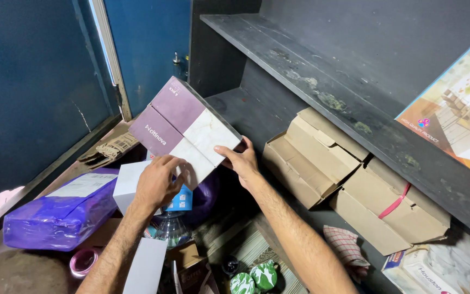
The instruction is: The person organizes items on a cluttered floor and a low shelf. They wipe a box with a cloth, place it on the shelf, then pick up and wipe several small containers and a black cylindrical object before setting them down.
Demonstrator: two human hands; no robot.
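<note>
both hands hold purple-white box [183, 128] tilted in air, in front of lower shelf [235, 109]. left hand [158, 182] under near edge, fingers curled on box. right hand [239, 158] at right corner, fingers pinching edge, thumb on top. risks: box held by edges only, could slip onto clutter below: bag [61, 209], bottle [172, 228]. far corner near shelf upright, may knock. cartons [322, 163] crowd shelf at right.

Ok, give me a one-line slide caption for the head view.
Both hands, left hand and right hand, hold a purple-and-white box before a dark shelf stacked with cardboard boxes.
</note>
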